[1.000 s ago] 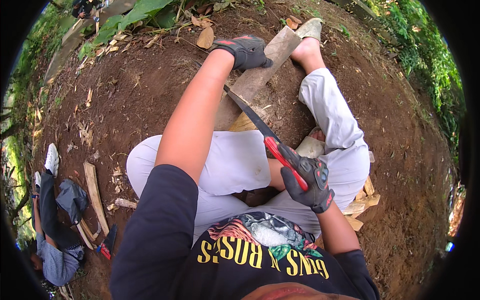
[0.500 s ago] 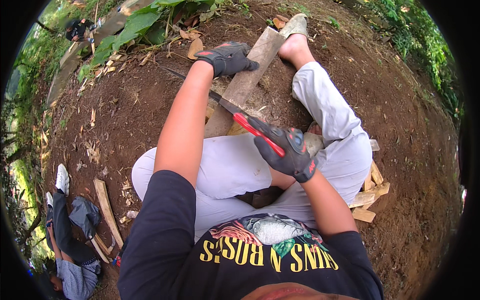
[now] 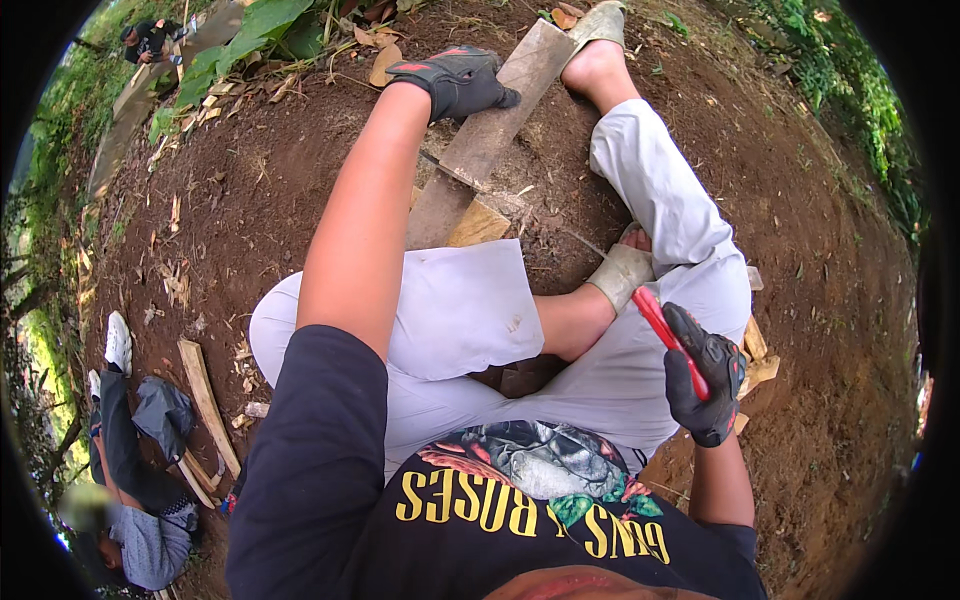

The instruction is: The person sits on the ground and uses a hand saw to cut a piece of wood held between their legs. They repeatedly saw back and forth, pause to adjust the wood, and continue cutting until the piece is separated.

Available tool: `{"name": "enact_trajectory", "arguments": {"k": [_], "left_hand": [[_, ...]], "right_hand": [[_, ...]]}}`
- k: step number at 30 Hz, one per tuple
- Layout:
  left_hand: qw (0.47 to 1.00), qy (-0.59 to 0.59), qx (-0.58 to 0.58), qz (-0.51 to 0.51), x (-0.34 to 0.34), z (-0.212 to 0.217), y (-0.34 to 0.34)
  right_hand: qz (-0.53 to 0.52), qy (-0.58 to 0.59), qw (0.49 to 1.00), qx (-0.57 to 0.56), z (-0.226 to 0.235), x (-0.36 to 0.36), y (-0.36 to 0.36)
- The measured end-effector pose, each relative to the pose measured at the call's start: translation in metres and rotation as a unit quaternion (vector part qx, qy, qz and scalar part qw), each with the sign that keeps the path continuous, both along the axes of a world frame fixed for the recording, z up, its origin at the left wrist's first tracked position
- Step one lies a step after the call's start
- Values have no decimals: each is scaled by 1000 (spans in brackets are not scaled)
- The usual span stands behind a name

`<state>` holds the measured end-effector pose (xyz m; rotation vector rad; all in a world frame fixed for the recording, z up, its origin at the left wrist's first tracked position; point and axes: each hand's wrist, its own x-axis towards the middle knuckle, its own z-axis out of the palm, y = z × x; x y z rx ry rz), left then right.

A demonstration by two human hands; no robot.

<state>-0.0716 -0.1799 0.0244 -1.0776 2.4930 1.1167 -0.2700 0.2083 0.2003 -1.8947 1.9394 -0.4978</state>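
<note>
The person sits on bare brown dirt (image 3: 300, 180) with legs in pale trousers (image 3: 470, 310) stretched forward. The left hand (image 3: 455, 80), in a dark glove with red marks, reaches out at arm's length and presses down on the upper part of a long wooden plank (image 3: 480, 140), fingers wrapped over its left edge so that it is gripped firmly. The plank lies slanted on the ground, its far end touching the raised foot (image 3: 600, 45) at the top, its near end running toward the knee. A pale chunk of split wood (image 3: 478, 225) lies right against the plank's lower end.

The right hand (image 3: 705, 385), also gloved, is drawn back beside the right thigh, well apart from the plank. It is clenched around the red handle (image 3: 668, 335) of a knife; a thin blade (image 3: 590, 245) seems to run up from it toward the plank, but it is too faint to be certain. The other foot (image 3: 625, 275) is tucked in just beside that handle.

Wood offcuts (image 3: 755, 360) lie behind the right hand. Off to the lower left another person (image 3: 130, 470) sits on the ground next to a few wooden slats (image 3: 205, 400). Green leaves (image 3: 250, 30) edge the dirt at the top
</note>
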Motion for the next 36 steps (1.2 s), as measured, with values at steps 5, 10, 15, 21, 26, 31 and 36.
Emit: {"name": "enact_trajectory", "arguments": {"k": [5,10,15,21,26,31,36], "left_hand": [[1000,12,-20,2,2,-10,-4],[1000,22,-21,2,4,-6,0],[999,36,-9,16,7,-7,0],[1000,22,2,-16,1,-8,-1],[999,17,-14,-23,2,-3,-4],[999,28,-17,1,5,-3,2],[999,41,-3,7,8,0,3]], "right_hand": [[43,-15,998,50,7,-7,2],[82,-37,992,92,-17,43,-7],[87,-43,995,20,-113,79,-98],[98,-112,988,40,-161,141,-208],[88,-114,989,-27,-141,116,-160],[51,-23,994,92,-61,47,-37],[57,-30,989,131,10,14,20]]}}
